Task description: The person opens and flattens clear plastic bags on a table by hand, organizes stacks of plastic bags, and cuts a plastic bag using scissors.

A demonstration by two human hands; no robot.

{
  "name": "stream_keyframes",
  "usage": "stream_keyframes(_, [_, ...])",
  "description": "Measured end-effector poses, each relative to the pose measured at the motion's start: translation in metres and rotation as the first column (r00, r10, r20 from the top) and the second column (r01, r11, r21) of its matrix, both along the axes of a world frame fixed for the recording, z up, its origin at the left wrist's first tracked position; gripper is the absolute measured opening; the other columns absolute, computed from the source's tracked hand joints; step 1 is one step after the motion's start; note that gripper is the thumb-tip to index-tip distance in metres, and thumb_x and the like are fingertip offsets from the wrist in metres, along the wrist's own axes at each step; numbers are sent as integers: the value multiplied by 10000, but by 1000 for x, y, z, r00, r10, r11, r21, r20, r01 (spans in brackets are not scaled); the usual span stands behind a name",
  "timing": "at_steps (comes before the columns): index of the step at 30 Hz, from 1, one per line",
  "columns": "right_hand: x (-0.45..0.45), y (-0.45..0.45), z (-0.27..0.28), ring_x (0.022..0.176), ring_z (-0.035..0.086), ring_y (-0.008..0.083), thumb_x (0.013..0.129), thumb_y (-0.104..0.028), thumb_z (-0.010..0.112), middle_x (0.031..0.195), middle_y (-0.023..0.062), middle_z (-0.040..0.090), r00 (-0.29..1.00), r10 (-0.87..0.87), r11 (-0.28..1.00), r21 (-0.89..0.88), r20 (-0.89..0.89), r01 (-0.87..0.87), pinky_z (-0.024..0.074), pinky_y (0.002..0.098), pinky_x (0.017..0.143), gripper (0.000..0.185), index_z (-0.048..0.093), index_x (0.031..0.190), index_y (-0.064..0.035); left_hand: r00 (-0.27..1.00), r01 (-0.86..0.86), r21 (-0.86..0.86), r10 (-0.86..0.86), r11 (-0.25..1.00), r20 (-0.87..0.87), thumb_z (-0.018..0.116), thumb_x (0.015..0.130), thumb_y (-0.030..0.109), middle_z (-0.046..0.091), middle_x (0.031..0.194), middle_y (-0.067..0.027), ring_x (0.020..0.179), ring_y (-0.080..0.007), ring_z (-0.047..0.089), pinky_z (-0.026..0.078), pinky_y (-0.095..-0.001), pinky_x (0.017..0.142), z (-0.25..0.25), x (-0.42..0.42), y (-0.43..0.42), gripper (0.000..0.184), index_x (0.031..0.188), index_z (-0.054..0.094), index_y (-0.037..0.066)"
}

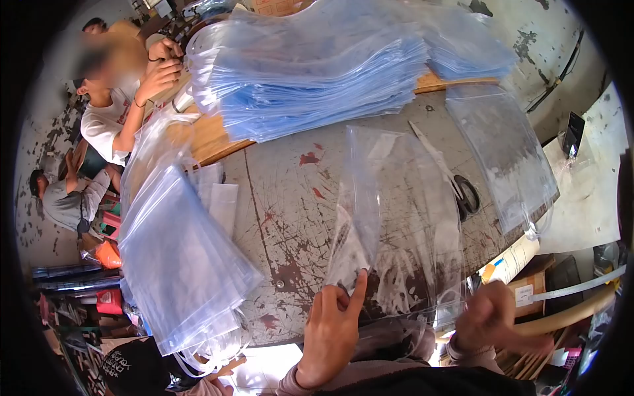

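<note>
On the near side of the worktable (pixel 290 178), long dusty-mauve sleeves (pixel 465 354) show alongside plain black clothing (pixel 436 384).

Nothing reads clearly: white lettering on the black cap (pixel 140 371) off the table's (pixel 297 224) near-left edge and the box label (pixel 524 295) off its near-right edge stay illegible.

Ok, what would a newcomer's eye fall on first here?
Probably the thick stack of bluish plastic across the top. Next, perhaps, the black-handled scissors right of centre, against the scratched table. Then the left hand at the bottom, index fingertip on a clear sheet.
</note>
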State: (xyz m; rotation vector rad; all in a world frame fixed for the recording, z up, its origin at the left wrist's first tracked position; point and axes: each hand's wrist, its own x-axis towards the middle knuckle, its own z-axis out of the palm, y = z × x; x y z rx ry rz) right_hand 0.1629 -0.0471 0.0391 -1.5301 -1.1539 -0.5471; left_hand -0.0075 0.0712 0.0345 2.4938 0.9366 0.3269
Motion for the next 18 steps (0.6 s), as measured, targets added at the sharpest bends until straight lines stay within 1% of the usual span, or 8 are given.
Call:
stream_keyframes(3, [-2,21,3,441,468,154,830,-132,553,567,60,533,985,89,995,-32,-147,-94,413,251,437,150,538,699,-61,1000,-2,43,1,999,19,532,652,-53,387,790,-79,700,-219,465,457,-315,580,0,-1,2,600,1238,523,79])
stream_keyframes(5, [-1,16,8,435,479,140,806,-78,575,584,87,553,950,237,950,-157,-203,-270,411,255,417,106,586,902,-34,993,-88,1,88,996,74,628,720,-5,487,781,-64,659,-195,547,471,-322,553,1,-2,2,470,1161,593,152])
stream_keyframes(6, [10,19,15,454,499,150,782,-46,596,650,85,564,926,314,857,-356,-210,-372,416,253,434,360,521,1132,-4,994,-80,-1,80,997,72,628,720,-5,487,781,-64,659,-195,547,471,-322,553,3,-3,4,470,1161,593,152])
stream_keyframes(9, [3,41,18,579,547,183,764,-63,628,846,124,567,947,67,831,-508,-313,-227,448,268,516,531,435,1257,-26,980,-91,57,79,994,183,634,711,-17,510,756,-68,626,-196,550,476,-313,511,15,-8,9,410,1111,598,63])
stream_keyframes(11, [7,43,16,684,550,212,759,-74,637,940,144,535,945,-7,799,-570,-328,-191,452,290,587,514,453,1237,-29,947,-295,84,280,952,157,650,723,16,553,733,-95,576,-202,564,476,-300,519,21,-13,8,317,1038,631,48])
stream_keyframes(13, [11,43,13,790,554,240,755,-86,647,1035,164,502,939,-78,762,-627,-336,-161,457,311,657,498,472,1218,-31,916,-348,91,317,933,247,650,729,10,559,700,-103,560,-203,583,472,-288,493,14,-18,15,221,950,637,4])
stream_keyframes(15, [13,39,10,926,507,291,754,-88,647,1121,184,449,969,-172,728,-686,-175,5,432,356,768,508,472,1228,-43,862,-446,-50,444,894,243,651,736,9,560,697,-108,563,-202,603,471,-280,485,9,-26,18,170,904,634,-10])
stream_keyframes(18, [24,30,-4,958,494,310,755,-94,646,1121,181,454,974,-190,769,-636,-127,67,417,375,809,487,486,1209,-19,853,-472,-14,461,881,244,650,745,10,557,673,-112,540,-207,603,453,-278,478,3,-32,20,124,864,634,-20])
